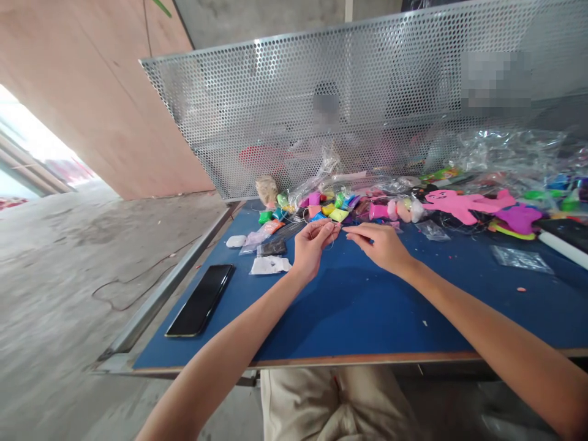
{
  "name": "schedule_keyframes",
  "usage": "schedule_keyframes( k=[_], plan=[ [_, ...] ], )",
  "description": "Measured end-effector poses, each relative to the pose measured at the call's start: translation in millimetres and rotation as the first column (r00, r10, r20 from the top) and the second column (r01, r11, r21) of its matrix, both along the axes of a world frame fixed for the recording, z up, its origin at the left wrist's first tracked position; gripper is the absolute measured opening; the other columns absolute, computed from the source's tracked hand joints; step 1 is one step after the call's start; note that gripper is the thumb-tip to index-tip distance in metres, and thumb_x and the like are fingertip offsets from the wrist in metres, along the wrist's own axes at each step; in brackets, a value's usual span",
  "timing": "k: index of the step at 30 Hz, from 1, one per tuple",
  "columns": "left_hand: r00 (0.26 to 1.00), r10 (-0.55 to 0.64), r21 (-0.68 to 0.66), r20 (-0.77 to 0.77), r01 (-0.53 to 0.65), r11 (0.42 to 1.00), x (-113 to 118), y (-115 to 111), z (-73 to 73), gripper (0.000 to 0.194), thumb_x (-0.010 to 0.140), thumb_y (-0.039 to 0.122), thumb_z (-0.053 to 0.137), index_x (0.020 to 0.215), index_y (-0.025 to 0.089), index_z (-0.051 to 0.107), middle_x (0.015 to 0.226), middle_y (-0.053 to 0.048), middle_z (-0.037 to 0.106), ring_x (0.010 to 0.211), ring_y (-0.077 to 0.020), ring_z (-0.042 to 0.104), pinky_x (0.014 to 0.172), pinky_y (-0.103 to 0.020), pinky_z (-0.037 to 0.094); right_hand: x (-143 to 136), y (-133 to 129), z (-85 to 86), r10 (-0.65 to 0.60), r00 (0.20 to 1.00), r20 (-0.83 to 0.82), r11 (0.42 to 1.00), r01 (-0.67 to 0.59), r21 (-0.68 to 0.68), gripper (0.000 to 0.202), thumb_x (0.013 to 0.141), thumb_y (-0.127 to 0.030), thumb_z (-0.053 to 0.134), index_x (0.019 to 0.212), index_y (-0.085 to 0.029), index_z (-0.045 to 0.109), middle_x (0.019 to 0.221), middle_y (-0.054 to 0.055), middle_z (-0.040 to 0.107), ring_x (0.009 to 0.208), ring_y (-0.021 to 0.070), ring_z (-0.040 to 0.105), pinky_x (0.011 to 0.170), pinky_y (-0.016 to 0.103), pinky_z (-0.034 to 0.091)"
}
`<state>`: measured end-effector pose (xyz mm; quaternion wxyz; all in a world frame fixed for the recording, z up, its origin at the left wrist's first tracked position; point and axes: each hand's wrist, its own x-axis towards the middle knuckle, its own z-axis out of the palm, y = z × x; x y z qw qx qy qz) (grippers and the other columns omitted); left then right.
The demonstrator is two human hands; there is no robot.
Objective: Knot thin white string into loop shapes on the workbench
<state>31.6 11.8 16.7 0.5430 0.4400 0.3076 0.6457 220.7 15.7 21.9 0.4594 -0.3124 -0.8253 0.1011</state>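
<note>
Over the blue tabletop [349, 312], my two hands meet, fingertips almost touching. My left hand [315, 245] is closed in a pinch on a thin pale cord [334, 239], which curves below the fingers. A tiny pinkish bit shows at its fingertips, too small to name. My right hand [379, 243] has thumb and forefinger drawn together at the same spot; what lies between them is too small to make out. Just beyond the fingers sit small bright packets, among them a yellow-green packet [339, 215].
A black phone [200, 300] and a white case [236, 241] lie on the left. Small bags, including a white packet [270, 264], are beside my left hand. A pink figure cutout [463, 205] lies at right. A perforated metal panel [285, 92] stands along the back.
</note>
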Motion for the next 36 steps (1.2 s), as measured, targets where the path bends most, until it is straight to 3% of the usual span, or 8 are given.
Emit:
schedule_keyframes(
  k=[6, 11, 16, 20, 26, 29, 32, 36],
  plan=[
    [0.998, 0.058, 0.014, 0.0, -0.058, 0.998, -7.3, 4.2, 6.5, 0.029, 0.074, 0.034, 0.083, 0.093, 0.015, 0.07, 0.089, -0.005, 0.074, 0.088, -0.0189, 0.074, 0.09, -0.035, 0.058, 5.5, -0.6, 5.0, 0.039, 0.998, 0.045, 0.997, -0.036, -0.063, 0.028, 0.097, -0.031, 0.054, 0.119, -0.027, 0.072, 0.102, 0.004, 0.076, 0.079, 0.0204, 0.071, 0.075, 0.034, 0.056],
    [0.989, 0.14, 0.039, 0.048, -0.142, 0.989, -24.8, 17.8, 9.3, 0.03, 0.072, 0.032, 0.085, 0.092, 0.015, 0.07, 0.086, -0.004, 0.073, 0.088, -0.0176, 0.073, 0.091, -0.034, 0.057, 25.0, 9.0, 7.0, 0.044, 0.976, 0.212, 0.976, 0.004, -0.219, 0.029, 0.096, -0.031, 0.055, 0.119, -0.025, 0.072, 0.077, 0.001, 0.076, 0.054, 0.0132, 0.062, 0.055, 0.026, 0.047],
    [0.984, 0.161, 0.057, 0.076, -0.165, 0.985, -32.5, 23.9, 7.7, 0.028, 0.072, 0.029, 0.085, 0.091, 0.014, 0.071, 0.085, -0.005, 0.072, 0.086, -0.0166, 0.072, 0.089, -0.033, 0.057, 34.2, 14.7, 5.2, 0.1, 0.947, 0.305, 0.96, -0.011, -0.279, 0.03, 0.096, -0.035, 0.054, 0.115, -0.024, 0.075, 0.07, 0.0, 0.074, 0.052, 0.0122, 0.061, 0.055, 0.025, 0.043],
    [0.983, 0.161, 0.016, 0.085, -0.163, 0.986, -29.9, 22.0, 7.7, 0.03, 0.072, 0.028, 0.084, 0.095, 0.014, 0.072, 0.085, -0.004, 0.072, 0.082, -0.0133, 0.07, 0.088, -0.03, 0.056, 27.0, 12.1, 3.2, 0.162, 0.932, 0.323, 0.947, -0.055, -0.316, 0.032, 0.098, -0.04, 0.052, 0.112, -0.023, 0.076, 0.061, -0.001, 0.071, 0.052, 0.0136, 0.062, 0.061, 0.026, 0.046],
    [0.988, 0.138, 0.03, 0.069, -0.14, 0.99, -33.4, 21.1, 9.5, 0.03, 0.072, 0.027, 0.085, 0.095, 0.015, 0.071, 0.086, -0.003, 0.071, 0.082, -0.0115, 0.068, 0.086, -0.027, 0.055, 16.1, 6.8, 2.7, 0.228, 0.926, 0.3, 0.92, -0.105, -0.376, 0.033, 0.098, -0.042, 0.053, 0.111, -0.023, 0.076, 0.064, -0.001, 0.072, 0.053, 0.013, 0.062, 0.061, 0.026, 0.047],
    [0.997, 0.075, -0.004, 0.011, -0.075, 0.997, -31.0, 17.1, 9.1, 0.03, 0.072, 0.028, 0.085, 0.095, 0.015, 0.071, 0.081, -0.002, 0.07, 0.078, -0.0119, 0.069, 0.083, -0.028, 0.056, 11.0, 4.3, 4.3, 0.225, 0.963, 0.147, 0.874, -0.133, -0.468, 0.039, 0.096, -0.045, 0.055, 0.125, -0.022, 0.068, 0.073, 0.001, 0.074, 0.056, 0.0136, 0.062, 0.06, 0.026, 0.048],
    [0.999, -0.037, -0.052, -0.033, 0.035, 0.998, -22.1, 8.7, 9.7, 0.031, 0.072, 0.027, 0.085, 0.096, 0.014, 0.071, 0.084, -0.004, 0.072, 0.077, -0.0122, 0.069, 0.081, -0.027, 0.057, 3.1, 1.7, 6.7, 0.217, 0.965, -0.15, 0.786, -0.264, -0.559, 0.05, 0.095, -0.046, 0.057, 0.137, -0.02, 0.055, 0.085, 0.005, 0.075, 0.067, 0.0158, 0.066, 0.066, 0.029, 0.054],
    [0.991, -0.123, -0.093, -0.052, 0.118, 0.989, -9.6, -2.7, 13.0, 0.026, 0.074, 0.027, 0.083, 0.093, 0.014, 0.072, 0.09, -0.006, 0.072, 0.085, -0.0146, 0.07, 0.085, -0.03, 0.058, -7.9, -2.4, 9.3, 0.205, 0.874, -0.44, 0.626, -0.463, -0.628, 0.044, 0.091, -0.044, 0.064, 0.124, -0.016, 0.059, 0.087, 0.008, 0.074, 0.067, 0.0179, 0.069, 0.064, 0.033, 0.058]
  ],
)
